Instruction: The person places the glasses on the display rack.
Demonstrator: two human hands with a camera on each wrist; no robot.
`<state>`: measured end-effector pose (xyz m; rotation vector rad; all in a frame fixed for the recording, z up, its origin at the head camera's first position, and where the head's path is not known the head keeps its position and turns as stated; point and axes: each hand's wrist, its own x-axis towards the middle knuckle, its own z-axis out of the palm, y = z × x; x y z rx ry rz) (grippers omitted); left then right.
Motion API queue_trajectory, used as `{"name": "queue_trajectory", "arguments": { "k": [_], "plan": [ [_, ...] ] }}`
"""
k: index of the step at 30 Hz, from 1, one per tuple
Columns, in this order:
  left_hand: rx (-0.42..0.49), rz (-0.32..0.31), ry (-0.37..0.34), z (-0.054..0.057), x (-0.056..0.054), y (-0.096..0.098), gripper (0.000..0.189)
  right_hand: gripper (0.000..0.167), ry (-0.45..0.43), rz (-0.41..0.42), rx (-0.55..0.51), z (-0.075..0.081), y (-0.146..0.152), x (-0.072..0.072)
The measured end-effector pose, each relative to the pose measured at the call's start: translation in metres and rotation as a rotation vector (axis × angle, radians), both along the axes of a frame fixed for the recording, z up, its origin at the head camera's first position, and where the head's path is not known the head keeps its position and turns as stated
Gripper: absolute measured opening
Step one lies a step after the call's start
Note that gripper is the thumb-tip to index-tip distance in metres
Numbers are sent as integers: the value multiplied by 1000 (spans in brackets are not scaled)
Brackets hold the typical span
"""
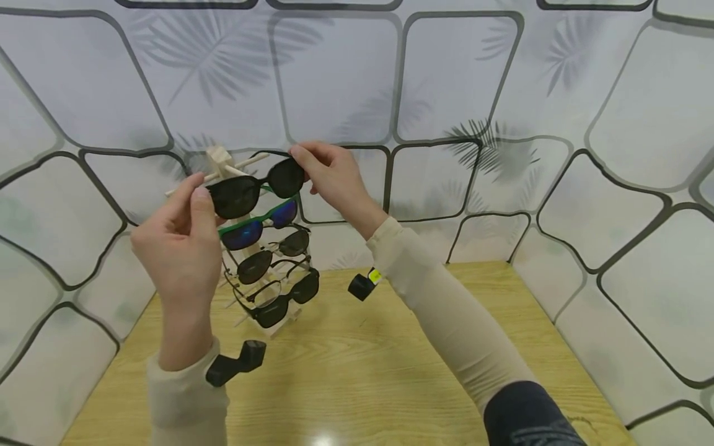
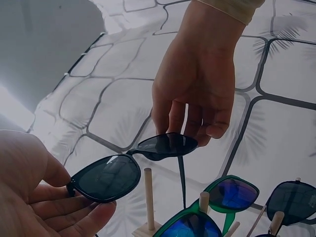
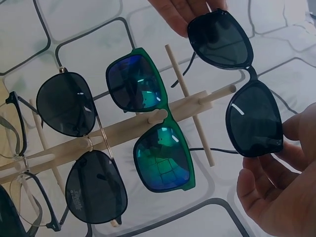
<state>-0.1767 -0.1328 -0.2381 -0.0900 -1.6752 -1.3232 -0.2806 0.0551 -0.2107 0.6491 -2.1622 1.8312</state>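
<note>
Both hands hold a pair of black sunglasses (image 1: 234, 197) by its two outer ends, at the top of a wooden eyewear stand (image 1: 219, 160). My left hand (image 1: 181, 244) pinches one hinge corner between thumb and fingers. At the opposite corner, my right hand (image 1: 334, 179) grips the frame near the temple. The dark lenses face me, and a thin temple (image 2: 181, 180) extends back from the frame in the left wrist view. Just below sit green-framed sunglasses (image 3: 177, 148) with blue mirrored lenses, resting on the stand.
Lower on the stand hang metal-framed sunglasses (image 3: 96, 187), clear-lensed glasses (image 1: 264, 292) and another black pair (image 1: 271, 311). Bare wooden pegs (image 3: 208, 148) stick out at the top. The stand is on a wood-grain table (image 1: 357, 371), with patterned fabric walls (image 1: 340, 80) around it.
</note>
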Motion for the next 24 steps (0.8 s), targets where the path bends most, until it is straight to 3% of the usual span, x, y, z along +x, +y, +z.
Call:
{"name": "queue_trajectory", "arguments": {
  "k": [24],
  "plan": [
    [45, -9, -55, 3, -12, -9, 24, 33, -7, -14, 36, 0, -11, -11]
  ]
}}
